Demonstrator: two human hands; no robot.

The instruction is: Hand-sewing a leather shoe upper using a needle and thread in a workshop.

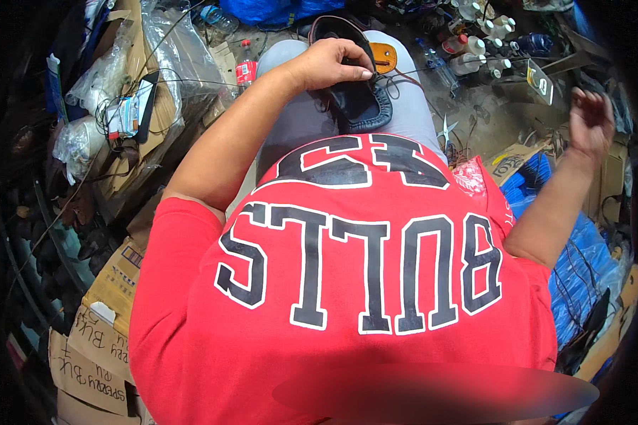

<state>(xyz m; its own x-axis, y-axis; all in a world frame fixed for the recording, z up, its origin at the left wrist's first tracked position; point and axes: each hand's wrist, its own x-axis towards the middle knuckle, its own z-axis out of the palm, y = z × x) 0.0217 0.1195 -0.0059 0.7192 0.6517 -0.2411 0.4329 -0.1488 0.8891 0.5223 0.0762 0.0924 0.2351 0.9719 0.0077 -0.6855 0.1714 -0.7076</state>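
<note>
A black leather shoe with gathered stitching along its edge lies across my lap, over light grey trousers. My left hand is closed on its upper part, thumb and fingertips pinched at the edge. Dark thread trails from the stitched side, beside the thumb. A tan leather piece with small holes rests on my right thigh, touching the shoe. Out to the right, well away from the shoe, my right hand is raised with its fingers curled; whatever they hold is too unclear to make out.
Scissors lie on the ground right of my leg. Several small bottles stand at the upper right. A red-labelled bottle is left of my knee. Cardboard and clear plastic crowd the left; blue sheeting lies right.
</note>
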